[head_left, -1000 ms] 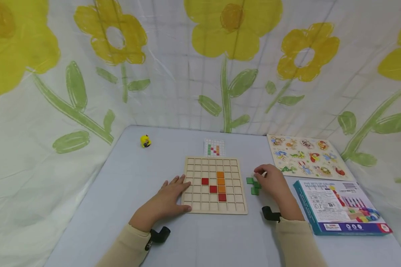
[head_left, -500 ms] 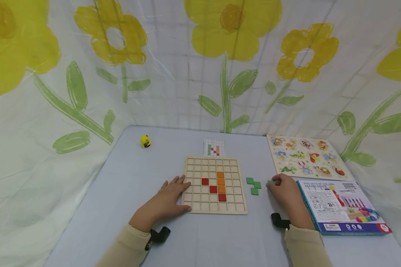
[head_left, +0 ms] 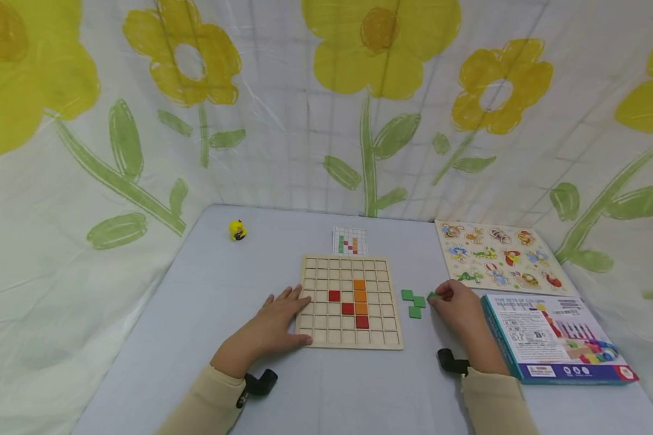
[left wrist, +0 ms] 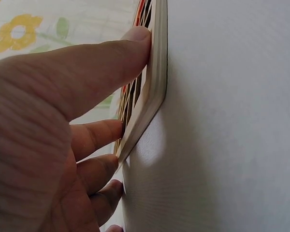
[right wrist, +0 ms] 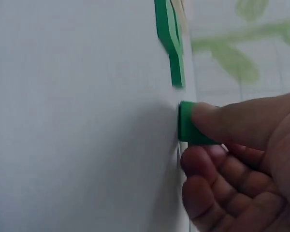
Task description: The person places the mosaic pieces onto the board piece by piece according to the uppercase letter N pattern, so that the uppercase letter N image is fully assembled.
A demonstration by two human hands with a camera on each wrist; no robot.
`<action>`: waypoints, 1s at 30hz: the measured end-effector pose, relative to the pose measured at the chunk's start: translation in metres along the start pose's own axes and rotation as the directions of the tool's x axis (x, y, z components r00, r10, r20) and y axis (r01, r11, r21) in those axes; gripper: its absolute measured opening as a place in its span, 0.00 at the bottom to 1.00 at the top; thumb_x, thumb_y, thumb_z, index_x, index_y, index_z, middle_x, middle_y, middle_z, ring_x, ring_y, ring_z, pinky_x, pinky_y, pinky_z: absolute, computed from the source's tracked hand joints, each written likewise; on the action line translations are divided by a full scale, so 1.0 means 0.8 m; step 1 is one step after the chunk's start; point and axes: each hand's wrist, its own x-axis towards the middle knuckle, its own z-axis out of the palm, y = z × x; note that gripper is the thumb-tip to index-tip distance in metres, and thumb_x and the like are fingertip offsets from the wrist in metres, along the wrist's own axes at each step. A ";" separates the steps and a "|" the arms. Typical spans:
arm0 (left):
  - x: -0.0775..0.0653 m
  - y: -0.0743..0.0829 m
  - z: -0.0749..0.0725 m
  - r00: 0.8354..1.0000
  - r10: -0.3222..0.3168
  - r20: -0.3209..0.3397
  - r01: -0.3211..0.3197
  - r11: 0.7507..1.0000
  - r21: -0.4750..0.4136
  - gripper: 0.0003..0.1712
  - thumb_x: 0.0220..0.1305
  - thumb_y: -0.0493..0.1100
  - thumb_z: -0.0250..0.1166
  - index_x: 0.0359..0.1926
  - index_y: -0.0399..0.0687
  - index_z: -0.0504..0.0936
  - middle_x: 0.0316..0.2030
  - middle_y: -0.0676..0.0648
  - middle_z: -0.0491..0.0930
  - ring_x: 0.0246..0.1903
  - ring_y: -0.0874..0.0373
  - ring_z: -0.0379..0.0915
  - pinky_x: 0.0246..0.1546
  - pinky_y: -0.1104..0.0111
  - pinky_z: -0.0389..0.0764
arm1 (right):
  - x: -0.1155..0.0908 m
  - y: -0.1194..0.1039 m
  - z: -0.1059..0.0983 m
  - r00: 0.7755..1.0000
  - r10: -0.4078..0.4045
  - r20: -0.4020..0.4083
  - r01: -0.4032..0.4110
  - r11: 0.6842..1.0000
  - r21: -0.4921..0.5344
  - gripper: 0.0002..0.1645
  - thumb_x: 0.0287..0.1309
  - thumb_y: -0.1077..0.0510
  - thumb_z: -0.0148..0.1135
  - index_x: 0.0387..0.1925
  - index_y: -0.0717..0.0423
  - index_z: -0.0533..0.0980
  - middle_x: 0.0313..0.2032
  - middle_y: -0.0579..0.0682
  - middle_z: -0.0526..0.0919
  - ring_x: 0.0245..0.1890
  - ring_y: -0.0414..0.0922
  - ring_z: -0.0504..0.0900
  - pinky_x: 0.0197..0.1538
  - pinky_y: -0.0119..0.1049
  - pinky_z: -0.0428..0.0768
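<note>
A wooden grid board [head_left: 315, 335] lies at the middle of the table, with several red and orange square tiles in its cells. My left hand [head_left: 269, 323] rests on the board's left edge, fingers spread; in the left wrist view the thumb [left wrist: 121, 55] touches its rim. Between thumb and fingertips my right hand [head_left: 459, 311] pinches a green square tile [right wrist: 187, 121], to the right of the board. Just left of that hand, three more green tiles [head_left: 419, 301] lie on the table. A small pattern card [head_left: 363, 238] with coloured squares lies behind the board.
An insect picture puzzle board [head_left: 497, 254] lies at the back right. In front of it is a boxed toy set [head_left: 555, 338], close to my right forearm. A small yellow figure [head_left: 237, 230] stands at the back left.
My right hand moved right from above the green tiles, then slightly back left with one green tile pinched in its fingers. The left hand stays on the board.
</note>
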 end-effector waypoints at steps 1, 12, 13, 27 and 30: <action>0.000 0.000 -0.001 1.000 0.000 -0.002 0.000 1.000 -0.001 0.49 0.57 0.62 0.73 0.76 0.55 0.64 0.79 0.48 0.51 0.79 0.48 0.40 0.76 0.47 0.44 | 0.000 -0.009 0.004 1.000 -0.020 -0.011 0.020 1.000 0.011 0.11 0.65 0.55 0.65 0.45 0.56 0.76 0.41 0.55 0.81 0.40 0.50 0.77 0.40 0.40 0.76; 0.001 -0.002 -0.001 1.000 0.000 -0.011 0.000 1.000 -0.017 0.48 0.56 0.61 0.73 0.75 0.54 0.66 0.79 0.47 0.51 0.78 0.47 0.41 0.76 0.45 0.44 | 0.006 -0.142 0.074 0.911 -0.390 0.133 0.371 0.917 0.148 0.04 0.68 0.57 0.64 0.43 0.48 0.79 0.38 0.44 0.83 0.39 0.43 0.80 0.45 0.40 0.82; 0.001 -0.002 -0.001 1.000 0.002 -0.008 -0.002 1.000 -0.016 0.48 0.57 0.61 0.73 0.75 0.54 0.66 0.79 0.47 0.51 0.78 0.47 0.41 0.76 0.46 0.44 | 0.008 -0.153 0.080 0.900 -0.407 0.155 0.386 0.910 0.151 0.04 0.68 0.57 0.63 0.43 0.48 0.79 0.38 0.43 0.83 0.39 0.43 0.80 0.45 0.40 0.82; 0.000 -0.001 0.001 1.000 0.009 -0.001 -0.009 0.999 -0.036 0.48 0.56 0.61 0.74 0.74 0.54 0.67 0.79 0.48 0.51 0.78 0.47 0.41 0.76 0.44 0.43 | 0.047 -0.214 0.152 0.820 -0.452 0.351 0.487 0.873 -0.014 0.02 0.69 0.55 0.61 0.41 0.44 0.80 0.38 0.40 0.81 0.37 0.42 0.78 0.43 0.39 0.79; 0.000 -0.002 0.001 1.000 0.007 -0.002 -0.007 0.999 -0.035 0.48 0.56 0.61 0.74 0.75 0.55 0.66 0.79 0.48 0.51 0.78 0.47 0.41 0.76 0.45 0.43 | 0.042 -0.214 0.153 0.826 -0.441 0.352 0.483 0.875 -0.037 0.02 0.69 0.54 0.63 0.41 0.44 0.80 0.39 0.40 0.81 0.38 0.42 0.78 0.45 0.39 0.79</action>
